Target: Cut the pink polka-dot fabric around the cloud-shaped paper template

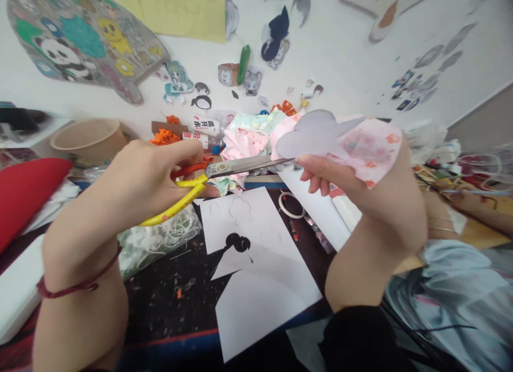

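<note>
My left hand [144,171] is wrapped round the yellow and red handles of a pair of scissors [244,165], whose blades point right and look closed or nearly so. Between the thumb and fingers of my right hand [340,174] is a white paper cutout [310,134] with a rounded, cloud-like outline, held up together with pink patterned fabric [379,150] behind it. The scissor tips reach the paper's lower edge beside my right thumb. Below lies a white paper sheet [260,265] with faint pencil outlines and black shapes on it.
A bag of white stuffing [160,235] lies at the left of the dark table. A tape roll [292,205] is right of the sheet. Crumpled fabric [244,142] and a bottle [206,127] stand along the wall. At far right, another person's hand [465,203] shows.
</note>
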A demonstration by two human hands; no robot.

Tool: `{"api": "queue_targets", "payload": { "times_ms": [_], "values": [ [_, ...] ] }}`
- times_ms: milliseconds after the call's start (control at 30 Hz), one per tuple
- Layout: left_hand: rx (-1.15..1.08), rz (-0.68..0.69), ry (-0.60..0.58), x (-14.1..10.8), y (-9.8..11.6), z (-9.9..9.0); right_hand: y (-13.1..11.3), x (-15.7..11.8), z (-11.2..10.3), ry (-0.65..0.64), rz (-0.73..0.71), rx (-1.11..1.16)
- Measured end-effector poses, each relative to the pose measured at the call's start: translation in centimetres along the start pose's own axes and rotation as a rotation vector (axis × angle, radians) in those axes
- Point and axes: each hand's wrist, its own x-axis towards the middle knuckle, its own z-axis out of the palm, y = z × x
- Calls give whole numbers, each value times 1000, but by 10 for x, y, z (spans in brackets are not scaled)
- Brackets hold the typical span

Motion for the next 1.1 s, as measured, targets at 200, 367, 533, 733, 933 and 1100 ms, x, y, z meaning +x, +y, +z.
{"api": "queue_targets", "payload": {
  "times_ms": [200, 367, 533, 733, 933, 1100],
  "values": [
    [91, -18, 36, -1, -7, 5, 4, -2, -2, -9, -44, 3],
    [107, -14, 67, -2, -8, 6, 6, -4, -4, -22, -78, -26],
    [114, -46, 35, -2, -6, 6, 3, -6, -4, 5, -58, -32],
    [108, -45, -3, 0, -8, 4, 2, -6, -5, -8, -31, -45],
    [63, -53, -38, -1, -10, 5, 2, -6, -5, -16, -51, -44],
    [86, -32, -35, -2, -10, 5, 1, -5, -4, -22, -28, -17]
  ]
}}
